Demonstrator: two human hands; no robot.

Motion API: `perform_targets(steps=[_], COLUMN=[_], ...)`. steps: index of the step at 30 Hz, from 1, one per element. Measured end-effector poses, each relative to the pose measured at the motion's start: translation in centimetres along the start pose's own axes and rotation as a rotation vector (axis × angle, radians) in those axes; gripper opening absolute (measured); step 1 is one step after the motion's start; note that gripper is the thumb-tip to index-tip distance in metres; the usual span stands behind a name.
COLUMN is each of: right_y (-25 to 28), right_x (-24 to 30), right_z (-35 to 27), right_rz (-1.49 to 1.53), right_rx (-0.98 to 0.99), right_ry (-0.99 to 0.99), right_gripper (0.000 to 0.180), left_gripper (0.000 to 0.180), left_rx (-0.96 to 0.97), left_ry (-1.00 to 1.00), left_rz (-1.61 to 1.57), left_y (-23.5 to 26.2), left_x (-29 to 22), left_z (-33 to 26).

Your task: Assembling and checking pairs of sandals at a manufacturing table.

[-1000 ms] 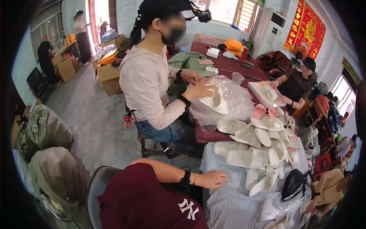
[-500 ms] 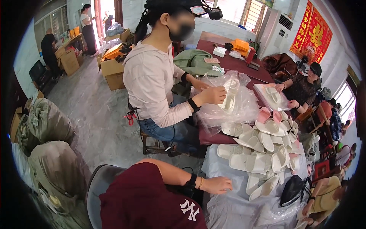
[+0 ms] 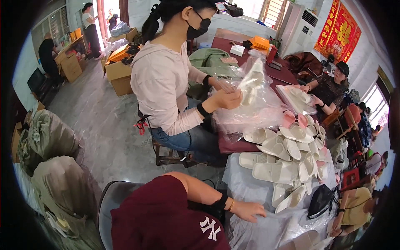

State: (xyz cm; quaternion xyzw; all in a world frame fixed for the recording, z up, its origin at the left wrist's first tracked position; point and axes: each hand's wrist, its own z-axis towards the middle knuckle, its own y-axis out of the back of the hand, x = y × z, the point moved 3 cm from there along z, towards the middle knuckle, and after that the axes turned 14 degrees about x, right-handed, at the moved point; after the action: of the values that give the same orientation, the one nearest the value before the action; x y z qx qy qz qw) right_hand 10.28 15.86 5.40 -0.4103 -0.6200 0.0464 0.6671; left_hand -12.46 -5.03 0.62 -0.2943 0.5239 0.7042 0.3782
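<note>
My left hand (image 3: 250, 211), with a dark band and a bracelet at the wrist, reaches over the pale plastic sheet (image 3: 241, 183) on the table. Its fingers are loosely stretched and nothing shows in them. Just beyond the fingertips begins a pile of cream slippers (image 3: 280, 171), with a few pink slippers (image 3: 288, 119) behind. A blurred beige slipper (image 3: 301, 241) shows at the lower edge, partly cut off; what holds it, if anything, is hidden. My right hand is out of view.
A masked person (image 3: 166, 83) beside me holds slippers in a clear bag (image 3: 255, 83). Opposite, another person (image 3: 333, 85) handles a bagged pair. A black pouch (image 3: 321, 201) lies right of the pile. Large sacks (image 3: 62, 187) and a grey chair back (image 3: 109, 204) stand left.
My left hand has moved right, toward the pile. A beige slipper has come into view at the lower edge. The masked person has raised the clear bag with slippers.
</note>
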Motion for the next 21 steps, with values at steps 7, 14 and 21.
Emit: perform_targets(steps=[7, 14, 21], right_y=[-3.0, -0.6, 3.7], right_x=[-0.9, -3.3, -5.4], right_z=[-1.5, -1.9, -2.4], right_rz=[0.257, 0.559, 0.441], right_rx=[0.033, 0.185, 0.211], right_ry=[0.093, 0.100, -0.033], right_gripper=[0.020, 0.021, 0.033], left_gripper=[0.079, 0.085, 0.046], left_rx=[0.200, 0.138, 0.013], left_ry=[0.211, 0.383, 0.362], left_rz=[-0.274, -0.891, -0.892], left_y=[-4.2, -7.4, -7.6], left_x=[0.7, 3.6, 4.7], left_z=[5.8, 6.2, 5.2])
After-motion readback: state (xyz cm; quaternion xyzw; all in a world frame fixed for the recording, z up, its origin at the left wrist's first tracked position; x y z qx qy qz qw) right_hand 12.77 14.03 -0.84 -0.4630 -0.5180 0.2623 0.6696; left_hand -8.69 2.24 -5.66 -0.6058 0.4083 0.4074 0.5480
